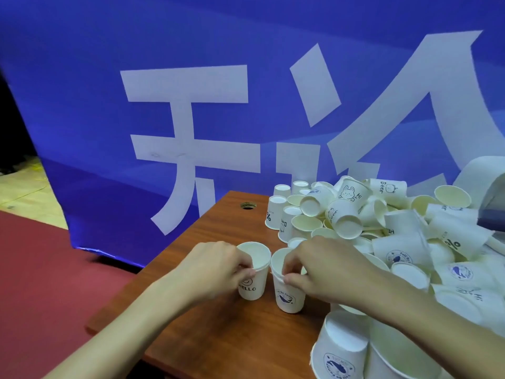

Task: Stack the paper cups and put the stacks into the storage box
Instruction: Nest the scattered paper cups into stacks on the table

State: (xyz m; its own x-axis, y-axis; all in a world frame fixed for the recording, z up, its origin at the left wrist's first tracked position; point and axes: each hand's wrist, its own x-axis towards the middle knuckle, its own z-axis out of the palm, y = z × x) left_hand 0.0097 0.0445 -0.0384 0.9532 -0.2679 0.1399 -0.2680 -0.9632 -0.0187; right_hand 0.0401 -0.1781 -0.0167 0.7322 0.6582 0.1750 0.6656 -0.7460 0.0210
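Observation:
Two white paper cups stand upright side by side on the brown wooden table. My left hand grips the rim of the left cup, printed "HELLO". My right hand pinches the rim of the right cup, which bears a blue whale print. A big loose pile of white paper cups covers the table to the right, some upright, some upside down, some on their sides. No storage box is in view.
A blue banner with large white characters hangs close behind the table. The table has a round cable hole near its far edge. Red floor lies to the left. A grey-white object sits at the right edge.

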